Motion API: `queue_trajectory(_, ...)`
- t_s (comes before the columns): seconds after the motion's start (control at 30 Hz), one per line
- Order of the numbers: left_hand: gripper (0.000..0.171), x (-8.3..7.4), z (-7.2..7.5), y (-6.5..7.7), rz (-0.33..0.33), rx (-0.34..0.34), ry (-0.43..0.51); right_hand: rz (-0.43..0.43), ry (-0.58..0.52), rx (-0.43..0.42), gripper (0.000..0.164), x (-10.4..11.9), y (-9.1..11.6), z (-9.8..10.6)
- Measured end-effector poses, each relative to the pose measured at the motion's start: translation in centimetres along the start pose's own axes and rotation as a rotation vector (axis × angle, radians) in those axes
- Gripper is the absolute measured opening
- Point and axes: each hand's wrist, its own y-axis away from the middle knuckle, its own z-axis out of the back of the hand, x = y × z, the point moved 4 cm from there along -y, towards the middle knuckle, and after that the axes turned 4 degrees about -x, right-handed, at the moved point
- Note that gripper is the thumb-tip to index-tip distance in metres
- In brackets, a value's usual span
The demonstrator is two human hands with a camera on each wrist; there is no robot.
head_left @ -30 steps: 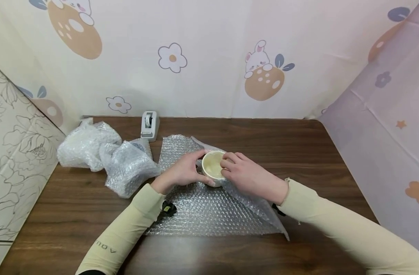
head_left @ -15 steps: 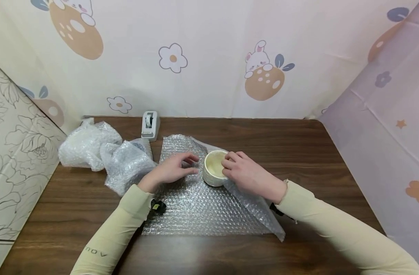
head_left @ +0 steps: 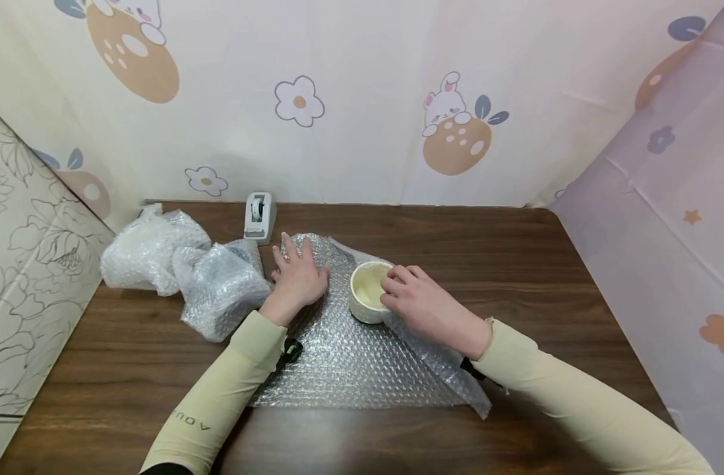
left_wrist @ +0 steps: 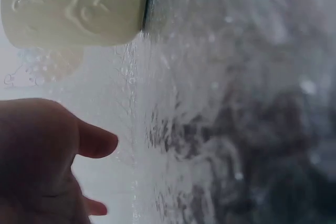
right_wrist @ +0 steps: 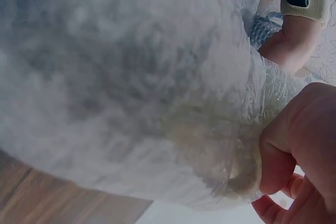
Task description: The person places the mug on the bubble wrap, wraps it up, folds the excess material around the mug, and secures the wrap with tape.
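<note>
A cream cup (head_left: pixel 366 293) with raised face patterns, seen closely as the cup (left_wrist: pixel 79 9) in the left wrist view, stands upright on a sheet of bubble wrap (head_left: pixel 362 369). My right hand (head_left: pixel 424 300) curls its fingertips over the cup's right rim and pinches the folded-up wrap against the outside wall. In the right wrist view that wrap (right_wrist: pixel 131 87) covers the cup's side, with my right hand (right_wrist: pixel 302 145) at the rim. My left hand (head_left: pixel 299 277) has its fingers spread over the sheet's upper left part, apart from the cup.
Two bubble-wrapped bundles (head_left: pixel 151 247) lie at the left, the nearer bundle (head_left: pixel 222 290) close to my left wrist. A white tape dispenser (head_left: pixel 260 216) stands behind them near the wall. Bare wooden tabletop (head_left: pixel 516 264) stretches to the right.
My left hand has let go of the cup and moved left onto the wrap, fingers spreading. The right hand stays at the cup's rim with the folded wrap.
</note>
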Motion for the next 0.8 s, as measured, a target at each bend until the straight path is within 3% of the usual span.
queue_trajectory(0.1,0.081,0.0,0.4,-0.1,0.003,-0.058,0.051,-0.008,0.004,0.012,0.018,0.1,0.0,-0.1)
queue_trajectory(0.27,0.08,-0.4,1.1,-0.2,-0.078,-0.142,0.099,-0.017,0.005,0.007,0.018,0.1,0.0,-0.1)
queue_trajectory(0.4,0.067,-0.6,1.5,0.1,-0.142,-0.192,0.033,-0.017,0.007,0.001,0.017,0.1,0.0,-0.1)
queue_trajectory(0.57,0.035,-1.2,2.4,0.8,-0.222,-0.24,-0.046,-0.014,0.001,0.003,0.017,0.1,0.0,-0.1)
queue_trajectory(0.8,0.021,-2.0,4.9,2.5,-0.278,-0.268,0.111,0.013,0.016,-0.01,0.02,0.0,-0.3,0.0)
